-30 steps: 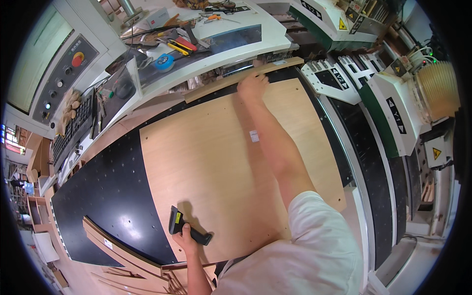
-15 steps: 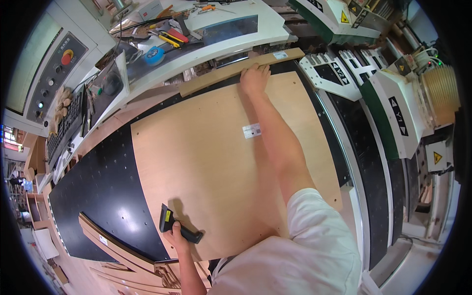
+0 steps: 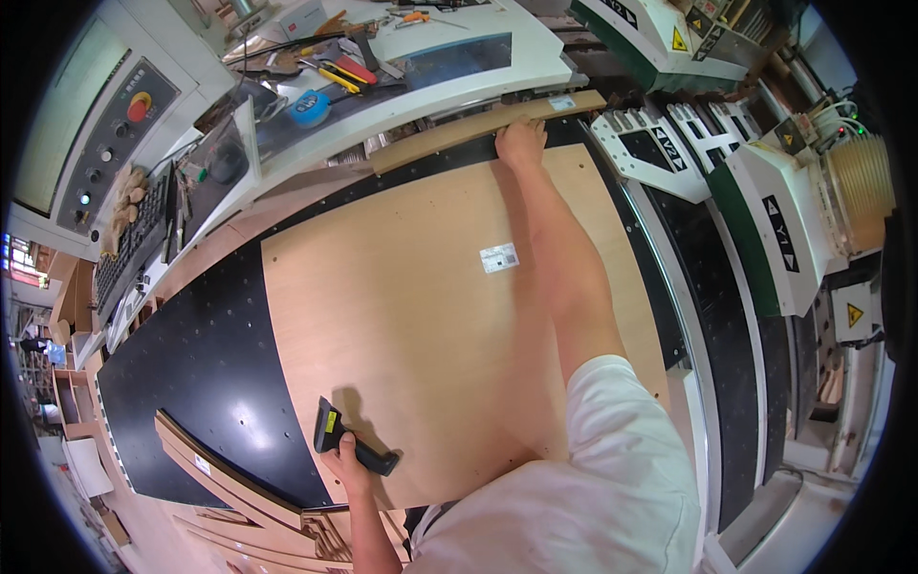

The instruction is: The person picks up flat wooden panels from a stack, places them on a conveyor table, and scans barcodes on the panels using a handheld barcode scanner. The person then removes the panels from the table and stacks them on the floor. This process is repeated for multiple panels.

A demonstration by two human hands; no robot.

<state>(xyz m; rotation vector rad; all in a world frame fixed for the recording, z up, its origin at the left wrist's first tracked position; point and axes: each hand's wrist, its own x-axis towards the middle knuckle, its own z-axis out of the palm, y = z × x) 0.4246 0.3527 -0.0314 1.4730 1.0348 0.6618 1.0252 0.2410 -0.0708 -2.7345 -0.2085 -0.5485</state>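
Observation:
My left hand (image 3: 346,467) is wrapped around the grip of a black handheld barcode scanner (image 3: 371,459). I hold it just above the near left part of a large light wooden panel (image 3: 402,316). A white label (image 3: 499,258) with a printed code sticks to the panel. My right arm reaches across to the far edge. There my right hand (image 3: 522,145) grips the near side of a long narrow wooden strip (image 3: 449,134), its fingertips over the top. A small label (image 3: 561,102) sits near the strip's right end.
The panel lies on a black worktable (image 3: 201,373) with small holes. More wooden strips (image 3: 229,469) rest at the near left. Beyond is a white bench (image 3: 449,29) with tools and blue tape (image 3: 310,108). A control panel (image 3: 120,134) stands left, white-and-green machine heads (image 3: 765,230) right.
My right hand and the wooden strip have shifted a little to the right along the panel's far edge. The left hand still holds the scanner in about the same place.

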